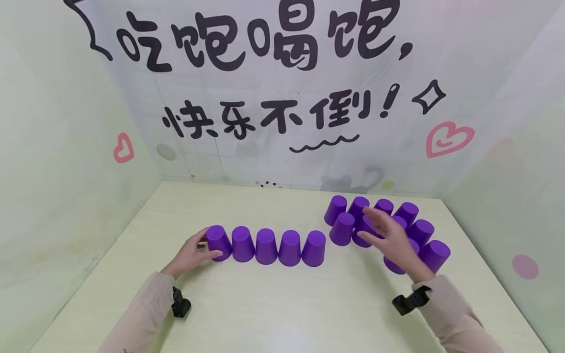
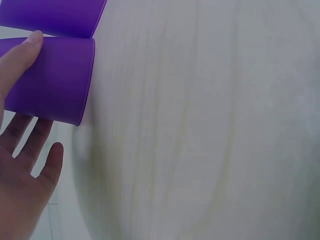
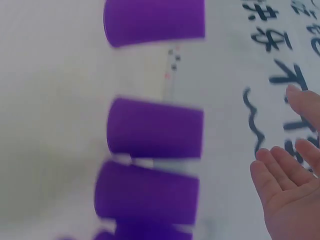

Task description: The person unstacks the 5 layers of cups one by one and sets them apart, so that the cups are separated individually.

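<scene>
Purple cups stand upside down on the table. Several form a straight row across the middle, and my left hand (image 1: 192, 253) grips the leftmost cup (image 1: 218, 241), thumb on its near side and fingers behind. In the left wrist view the thumb presses on that cup (image 2: 57, 82), while a neighbouring cup (image 2: 60, 15) sits right beside it. My right hand (image 1: 393, 241) hovers over a cluster of purple cups (image 1: 342, 229) on the right, fingers extended and holding nothing. It partly hides some of those cups.
A pale wooden table (image 1: 273, 304) carries all the cups. Behind it rises a white printed wall (image 1: 247, 162) with large black characters, and side panels (image 1: 521, 211) close in the left and right. The cluster's rear cups stand near the back wall.
</scene>
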Available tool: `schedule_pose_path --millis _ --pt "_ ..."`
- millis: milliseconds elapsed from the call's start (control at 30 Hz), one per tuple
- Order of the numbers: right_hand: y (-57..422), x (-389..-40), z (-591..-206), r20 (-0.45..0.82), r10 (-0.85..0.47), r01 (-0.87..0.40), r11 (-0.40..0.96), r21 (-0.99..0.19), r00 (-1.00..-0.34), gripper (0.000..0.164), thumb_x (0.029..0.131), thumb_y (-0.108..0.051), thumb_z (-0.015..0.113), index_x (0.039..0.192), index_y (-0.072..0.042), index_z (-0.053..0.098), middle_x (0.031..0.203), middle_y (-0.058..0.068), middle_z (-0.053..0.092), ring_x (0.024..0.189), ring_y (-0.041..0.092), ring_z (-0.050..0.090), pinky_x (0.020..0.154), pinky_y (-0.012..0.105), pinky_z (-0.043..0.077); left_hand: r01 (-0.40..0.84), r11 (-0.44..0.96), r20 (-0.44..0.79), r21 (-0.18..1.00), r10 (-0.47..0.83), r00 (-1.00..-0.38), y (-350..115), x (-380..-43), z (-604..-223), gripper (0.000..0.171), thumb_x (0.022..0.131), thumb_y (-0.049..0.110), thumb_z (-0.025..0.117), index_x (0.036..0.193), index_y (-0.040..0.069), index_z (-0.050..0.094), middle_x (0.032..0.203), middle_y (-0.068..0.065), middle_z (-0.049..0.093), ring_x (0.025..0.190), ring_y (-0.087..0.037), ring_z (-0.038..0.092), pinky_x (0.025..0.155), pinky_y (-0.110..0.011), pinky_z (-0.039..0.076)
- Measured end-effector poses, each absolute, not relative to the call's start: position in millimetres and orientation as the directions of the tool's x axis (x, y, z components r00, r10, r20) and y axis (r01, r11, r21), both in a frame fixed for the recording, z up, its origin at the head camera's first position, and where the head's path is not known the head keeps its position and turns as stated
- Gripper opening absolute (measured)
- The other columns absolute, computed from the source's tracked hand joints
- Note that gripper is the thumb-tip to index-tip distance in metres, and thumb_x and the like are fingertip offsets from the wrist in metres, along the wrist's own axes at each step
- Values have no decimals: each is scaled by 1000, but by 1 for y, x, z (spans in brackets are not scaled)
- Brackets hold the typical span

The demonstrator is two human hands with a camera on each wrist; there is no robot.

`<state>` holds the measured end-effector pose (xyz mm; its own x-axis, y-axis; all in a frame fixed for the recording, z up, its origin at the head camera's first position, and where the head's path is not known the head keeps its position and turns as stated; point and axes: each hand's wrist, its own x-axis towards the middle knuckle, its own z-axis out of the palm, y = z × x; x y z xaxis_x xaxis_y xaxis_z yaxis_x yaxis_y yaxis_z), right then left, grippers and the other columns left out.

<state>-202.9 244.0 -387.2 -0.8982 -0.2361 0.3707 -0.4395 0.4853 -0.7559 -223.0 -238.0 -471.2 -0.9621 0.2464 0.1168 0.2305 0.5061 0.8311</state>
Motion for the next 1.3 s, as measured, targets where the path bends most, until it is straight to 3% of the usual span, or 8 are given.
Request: schedule_pose_path --millis 133,400,700,967,1133,1300 --pt "212 -210 -405 357 -311 -463 403 -790 -881 56 78 -9 68 125 6 42 123 24 47 113 35 44 92 33 39 231 504 119 832 245 -962 -238 -223 -471 67 72 29 73 129 9 42 121 -14 50 106 -33 47 87 -48 41" --pt "171 -216 -428 248 -399 -415 414 -810 -883 60 75 -9 70 127 4 43 127 21 45 116 34 42 93 39 37 220 499 105 838 247 -963 -238 -224 -474 69 72 30 73 130 10 42 121 -13 50 105 -33 48 86 -47 41" --pt "154 -204 -415 209 -424 -388 398 -831 -881 51 76 3 66 122 10 44 121 25 47 106 36 49 92 46 39 222 496 107 839 248 -963 -238 -224 -472 69 72 30 73 130 10 41 121 -14 50 105 -33 48 86 -48 42" --pt "159 -203 -406 239 -386 -408 447 -796 -891 50 76 1 67 121 9 46 120 25 49 105 35 51 89 42 41 217 511 105 832 238 -966 -239 -224 -473 70 71 31 73 130 10 42 121 -13 50 104 -33 49 85 -47 42" --pt "186 -212 -413 270 -328 -409 502 -762 -905 52 77 -11 69 123 0 49 113 17 54 87 23 56 73 29 50 213 508 105 834 234 -967 -240 -224 -474 70 71 31 74 129 10 42 120 -14 51 103 -33 49 85 -47 43" --pt "221 -211 -412 302 -266 -400 517 -757 -915 55 78 -18 69 126 -4 47 112 15 54 87 21 56 69 23 49 221 501 111 837 240 -964 -240 -224 -474 69 71 31 73 129 10 42 121 -14 51 104 -33 49 85 -47 42"
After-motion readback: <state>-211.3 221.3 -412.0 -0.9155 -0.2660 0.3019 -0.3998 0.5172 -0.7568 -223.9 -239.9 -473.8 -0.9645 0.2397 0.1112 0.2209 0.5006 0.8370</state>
